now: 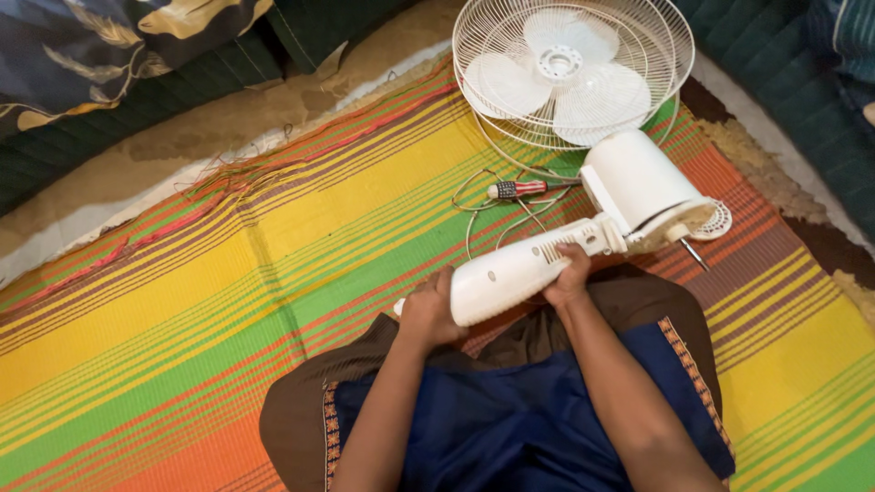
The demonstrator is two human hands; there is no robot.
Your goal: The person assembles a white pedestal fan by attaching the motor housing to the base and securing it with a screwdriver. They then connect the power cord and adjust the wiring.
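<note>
A white plastic fan body (565, 246) lies across the person's lap, just above a striped floor mat (182, 301) of yellow, green, orange and red bands. The body has two parts: a long, tapered neck with a smooth rounded end pointing near-left, carrying a small grille of slots and a couple of small dots on its upper face, and a fat cylindrical motor housing (638, 187) at the far-right end. The housing's open face is tilted to the right, showing a round rim and a thin metal shaft (693, 253) sticking out.

The left hand (428, 310) is wrapped round the rounded near end of the neck, fingers closed on it. The right hand (570, 273) grips the neck just beside the joint with the motor housing, thumb over the slotted part.

Beyond the housing, a white wire fan guard (570, 68) with its three blades lies flat on the mat. A red-handled screwdriver (524, 189) rests on the mat between guard and neck, among thin loose wires (492, 219).
</note>
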